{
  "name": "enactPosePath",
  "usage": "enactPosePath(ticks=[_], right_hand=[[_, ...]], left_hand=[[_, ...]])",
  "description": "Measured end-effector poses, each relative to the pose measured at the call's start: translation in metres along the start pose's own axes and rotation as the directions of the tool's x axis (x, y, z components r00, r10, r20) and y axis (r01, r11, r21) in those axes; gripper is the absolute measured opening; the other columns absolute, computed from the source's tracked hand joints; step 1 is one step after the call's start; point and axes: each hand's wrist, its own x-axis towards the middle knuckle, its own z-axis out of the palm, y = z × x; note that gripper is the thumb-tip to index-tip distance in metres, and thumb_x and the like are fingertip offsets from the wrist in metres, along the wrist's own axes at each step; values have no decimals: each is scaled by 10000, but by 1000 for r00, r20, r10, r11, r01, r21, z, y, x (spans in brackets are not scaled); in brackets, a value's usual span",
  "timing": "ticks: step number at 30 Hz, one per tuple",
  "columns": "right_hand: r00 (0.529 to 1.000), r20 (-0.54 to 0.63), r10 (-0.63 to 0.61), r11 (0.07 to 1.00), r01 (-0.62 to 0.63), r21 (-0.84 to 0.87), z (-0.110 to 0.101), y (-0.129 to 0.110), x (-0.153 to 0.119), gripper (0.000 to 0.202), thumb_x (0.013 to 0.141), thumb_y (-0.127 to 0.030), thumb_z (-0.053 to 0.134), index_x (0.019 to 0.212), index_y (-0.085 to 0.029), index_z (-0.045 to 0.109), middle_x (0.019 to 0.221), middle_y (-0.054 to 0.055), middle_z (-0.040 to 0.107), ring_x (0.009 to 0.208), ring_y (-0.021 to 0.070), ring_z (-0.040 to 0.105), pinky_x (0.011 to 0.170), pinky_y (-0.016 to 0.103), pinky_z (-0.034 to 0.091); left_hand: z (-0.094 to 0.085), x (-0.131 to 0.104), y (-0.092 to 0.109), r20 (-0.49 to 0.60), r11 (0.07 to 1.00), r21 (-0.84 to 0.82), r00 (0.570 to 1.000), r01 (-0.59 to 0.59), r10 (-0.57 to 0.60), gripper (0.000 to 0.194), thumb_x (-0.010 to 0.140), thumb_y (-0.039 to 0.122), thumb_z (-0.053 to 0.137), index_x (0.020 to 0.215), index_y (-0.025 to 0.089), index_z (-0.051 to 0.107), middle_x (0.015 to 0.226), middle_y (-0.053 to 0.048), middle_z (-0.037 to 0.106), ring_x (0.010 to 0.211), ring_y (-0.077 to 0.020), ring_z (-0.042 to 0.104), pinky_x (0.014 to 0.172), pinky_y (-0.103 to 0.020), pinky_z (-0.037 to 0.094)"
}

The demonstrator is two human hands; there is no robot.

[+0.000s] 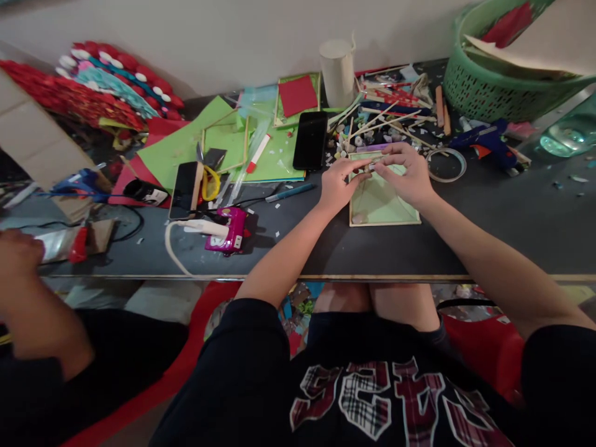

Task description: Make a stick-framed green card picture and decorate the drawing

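A light green card panel (386, 208) edged with thin wooden sticks lies flat on the dark table in front of me. Above its far part, my left hand (342, 180) and my right hand (406, 174) meet with fingertips almost touching. Both hands are pinched around something small and pale between them, too small to name. A small pale lump (358, 218) rests at the panel's near left corner. Just beyond my fingers lie a purple strip (367, 148) and a scatter of small pebble-like bits.
Left are a black phone (310, 140), a blue pen (290, 192), a magenta power adapter (228, 231) and another phone (185, 189). Right are a tape roll (446, 165), a blue glue gun (488, 144) and a green basket (503, 93). A co-worker's hand (18, 251) is at far left.
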Motion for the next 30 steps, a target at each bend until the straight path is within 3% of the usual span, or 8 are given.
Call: enactPosePath(ticks=[8,13,16,19,25,30], right_hand=[[996,-84,13,992,-23,-124,3,-5,-4,143,842,-419,803,813,-280,791,1106,66,710,1142,324,669,1075,580,510],[984,-160,84,994,-94,-54,1,3,-3,310,764,-504,869,917,-260,753,1053,85,723,1011,294,688,970,519,572],[990,-77,120,989,-112,101,4,0,-7,359,838,-559,781,1062,-281,746,964,54,752,851,239,701,814,430,609],[988,34,151,955,-155,252,12,-3,-13,385,887,-594,707,1092,-270,745,954,49,763,790,207,721,744,380,616],[968,107,226,856,-250,453,22,10,-13,475,759,-647,827,968,-229,743,824,41,735,694,201,712,704,392,634],[968,202,151,798,-240,553,20,17,-8,615,723,-691,847,1076,-193,772,836,48,747,718,188,720,753,380,650]], left_hand=[[5,1,-7,-19,999,-27,999,-40,39,218,1016,304,687,1203,309,799,1136,-64,810,1094,-242,737,1010,-426,587],[5,4,-6,-10,998,-54,999,-37,36,198,995,264,718,1173,280,805,1090,-60,812,1028,-211,739,960,-359,585],[6,4,-6,0,997,-76,1000,-8,8,213,1013,321,698,1196,263,790,1104,-70,803,994,-201,736,875,-321,586],[5,3,-6,6,995,-95,1000,-3,4,237,1021,341,687,1218,242,775,1111,-77,796,963,-187,730,827,-296,572],[5,4,-7,0,985,-121,993,-121,122,252,1033,418,660,1131,231,797,1091,-84,799,987,-197,722,862,-313,561],[11,6,-17,-61,988,-78,990,-130,125,508,1034,631,546,1202,212,778,1064,-96,797,913,-197,722,766,-297,549]])
